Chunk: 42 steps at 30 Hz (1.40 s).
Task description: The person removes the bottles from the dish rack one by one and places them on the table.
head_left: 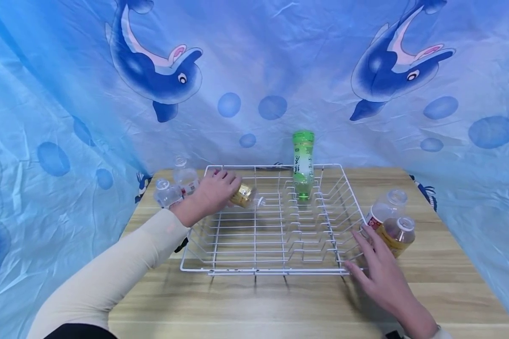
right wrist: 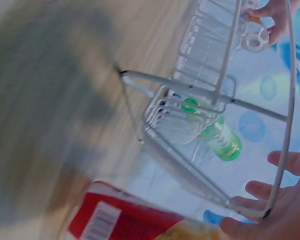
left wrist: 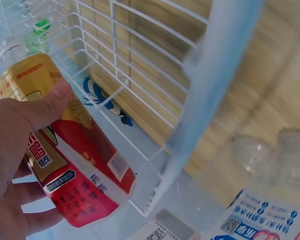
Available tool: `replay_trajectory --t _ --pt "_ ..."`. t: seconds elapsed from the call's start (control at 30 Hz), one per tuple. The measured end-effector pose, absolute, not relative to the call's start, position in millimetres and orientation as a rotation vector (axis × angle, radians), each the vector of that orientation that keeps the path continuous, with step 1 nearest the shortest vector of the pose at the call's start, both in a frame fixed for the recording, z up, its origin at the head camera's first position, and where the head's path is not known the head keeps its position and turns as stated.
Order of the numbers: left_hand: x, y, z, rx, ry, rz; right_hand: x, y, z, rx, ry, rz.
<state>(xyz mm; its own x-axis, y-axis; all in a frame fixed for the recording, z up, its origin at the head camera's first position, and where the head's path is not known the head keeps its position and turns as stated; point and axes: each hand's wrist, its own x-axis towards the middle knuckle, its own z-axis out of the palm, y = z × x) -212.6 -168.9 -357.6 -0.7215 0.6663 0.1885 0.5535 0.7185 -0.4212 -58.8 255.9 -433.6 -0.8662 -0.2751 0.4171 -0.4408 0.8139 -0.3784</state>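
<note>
In the head view, the left hand (head_left: 214, 192) grips a red-and-gold bottle (head_left: 242, 195) lying sideways over the left part of the white wire rack (head_left: 284, 271), where a green bottle (head_left: 303, 162) stands cap-end down, while the right hand (head_left: 383, 275) lies with fingers spread at the near right corner. The left wrist view adds the held bottle's red lower label and barcode, hidden overhead by the hand, with the thumb across the gold band. The right wrist view alone shows a red, barcoded label (right wrist: 102, 215) close below the right hand's parted fingers.
</note>
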Motion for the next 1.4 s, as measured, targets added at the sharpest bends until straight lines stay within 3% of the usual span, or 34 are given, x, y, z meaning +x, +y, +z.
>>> replay_trajectory --t 0.33,0.53,0.8,1.4 --pt "-202.2 -158.2 -351.5 -0.815 -3.017 -0.142 -70.1 238.3 -414.0 0.614 -2.656 0.598" --pt "-197.6 -156.9 -349.8 -0.757 -3.088 -0.369 -77.0 229.3 -402.7 0.681 -2.616 0.608" --pt "-192.5 -158.9 -353.2 -0.664 -3.106 -1.025 -85.5 216.6 -388.9 0.749 -2.624 0.66" --pt "-181.8 -157.2 -357.5 -0.771 -2.968 -1.547 -91.0 182.2 -367.8 0.879 -2.606 0.725"
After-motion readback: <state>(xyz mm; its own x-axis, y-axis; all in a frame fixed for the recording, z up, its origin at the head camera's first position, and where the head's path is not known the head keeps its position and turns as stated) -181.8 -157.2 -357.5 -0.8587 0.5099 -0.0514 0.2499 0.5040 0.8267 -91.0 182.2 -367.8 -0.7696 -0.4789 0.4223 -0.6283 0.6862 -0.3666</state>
